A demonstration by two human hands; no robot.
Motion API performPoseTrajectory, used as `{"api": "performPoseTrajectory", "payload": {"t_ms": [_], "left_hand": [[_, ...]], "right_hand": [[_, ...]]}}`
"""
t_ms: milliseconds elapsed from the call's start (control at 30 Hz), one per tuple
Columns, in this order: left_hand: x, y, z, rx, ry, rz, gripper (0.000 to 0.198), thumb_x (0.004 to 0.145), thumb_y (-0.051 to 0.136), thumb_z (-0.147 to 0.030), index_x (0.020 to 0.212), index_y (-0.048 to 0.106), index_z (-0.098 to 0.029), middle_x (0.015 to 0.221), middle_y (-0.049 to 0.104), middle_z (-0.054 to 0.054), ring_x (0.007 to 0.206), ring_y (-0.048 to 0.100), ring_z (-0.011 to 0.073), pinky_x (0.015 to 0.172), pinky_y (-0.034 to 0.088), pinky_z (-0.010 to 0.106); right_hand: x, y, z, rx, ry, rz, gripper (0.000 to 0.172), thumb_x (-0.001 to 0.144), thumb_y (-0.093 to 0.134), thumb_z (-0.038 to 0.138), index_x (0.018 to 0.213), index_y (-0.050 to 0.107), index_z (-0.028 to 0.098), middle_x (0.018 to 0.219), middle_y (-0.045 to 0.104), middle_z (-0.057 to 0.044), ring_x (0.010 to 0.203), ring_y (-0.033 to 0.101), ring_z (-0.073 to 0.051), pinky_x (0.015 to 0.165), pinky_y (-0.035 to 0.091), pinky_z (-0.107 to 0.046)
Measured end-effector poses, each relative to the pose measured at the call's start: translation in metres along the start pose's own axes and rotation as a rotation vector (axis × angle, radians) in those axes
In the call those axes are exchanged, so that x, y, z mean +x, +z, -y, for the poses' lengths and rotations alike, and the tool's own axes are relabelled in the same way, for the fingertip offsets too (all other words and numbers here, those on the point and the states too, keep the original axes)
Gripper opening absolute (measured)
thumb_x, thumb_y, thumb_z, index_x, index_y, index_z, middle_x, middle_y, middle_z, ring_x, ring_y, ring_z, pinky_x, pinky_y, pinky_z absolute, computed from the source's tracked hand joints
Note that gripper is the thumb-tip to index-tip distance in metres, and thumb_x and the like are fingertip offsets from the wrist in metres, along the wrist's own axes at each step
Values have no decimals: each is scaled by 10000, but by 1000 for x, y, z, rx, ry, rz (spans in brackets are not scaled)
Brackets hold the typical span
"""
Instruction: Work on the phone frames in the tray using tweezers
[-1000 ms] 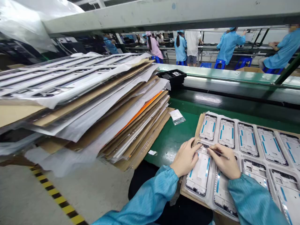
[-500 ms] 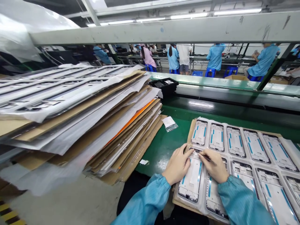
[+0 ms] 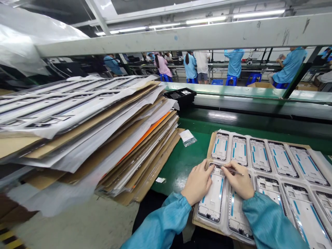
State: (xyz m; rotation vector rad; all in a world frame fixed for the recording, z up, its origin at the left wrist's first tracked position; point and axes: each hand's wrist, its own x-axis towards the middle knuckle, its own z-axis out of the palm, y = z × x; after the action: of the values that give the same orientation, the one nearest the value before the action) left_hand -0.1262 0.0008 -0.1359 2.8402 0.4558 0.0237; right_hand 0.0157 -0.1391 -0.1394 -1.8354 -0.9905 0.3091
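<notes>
A phone middle frame [image 3: 211, 200], pale with a black rim and blue strips, lies in the near left pocket of a clear plastic tray [image 3: 225, 221]. My left hand [image 3: 198, 183] rests over its upper left end, index fingertip on the top edge and thumb beside it. Between the thumb and fingers of my right hand [image 3: 240, 181] is a slim, dark tweezer-like tool [image 3: 236, 171], pointing left at the frame's top end. Its tip and any small part there are too small to make out. More phone frames [image 3: 260, 155] fill the other pockets.
To the left rises a high stack of cardboard and film sheets [image 3: 145, 148], topped by trays of frames [image 3: 77, 100]. A small plastic bag [image 3: 187, 137] and a label scrap [image 3: 160, 180] lie on the green bench [image 3: 172, 162]. Behind stands a black box [image 3: 181, 98]; several people work farther off.
The tool in my right hand has tilted flatter, its rear end swinging up and right. My right hand has shifted slightly. My left hand stays at the frame's top end.
</notes>
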Motion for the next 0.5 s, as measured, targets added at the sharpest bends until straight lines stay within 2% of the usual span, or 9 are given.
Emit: {"api": "performPoseTrajectory", "payload": {"t_ms": [167, 367, 500], "left_hand": [[4, -7, -4, 40, -3, 40, 496, 850, 386, -221, 1343, 405, -273, 1395, 328, 82, 1224, 430, 232, 981, 424, 393], [10, -13, -9, 76, -31, 84, 475, 825, 420, -251, 1299, 432, -272, 1333, 363, 88, 1105, 481, 251, 885, 467, 419], [13, -14, -9, 79, -22, 80, 473, 830, 430, -249, 1303, 431, -276, 1331, 367, 87, 1103, 477, 248, 886, 468, 416]], "right_hand": [[1, -4, 3, 78, 165, -81, 287, 849, 597, 447, 835, 614, 161, 707, 590, 1, 637, 554, -97, 607, 430, -227], [2, -1, 1, 82, 202, -71, 288, 826, 619, 448, 867, 620, 164, 685, 590, 3, 613, 554, -105, 597, 433, -235], [3, -2, 1, 97, 235, -72, 323, 822, 615, 478, 867, 618, 158, 683, 594, -9, 611, 556, -115, 585, 429, -239]]}}
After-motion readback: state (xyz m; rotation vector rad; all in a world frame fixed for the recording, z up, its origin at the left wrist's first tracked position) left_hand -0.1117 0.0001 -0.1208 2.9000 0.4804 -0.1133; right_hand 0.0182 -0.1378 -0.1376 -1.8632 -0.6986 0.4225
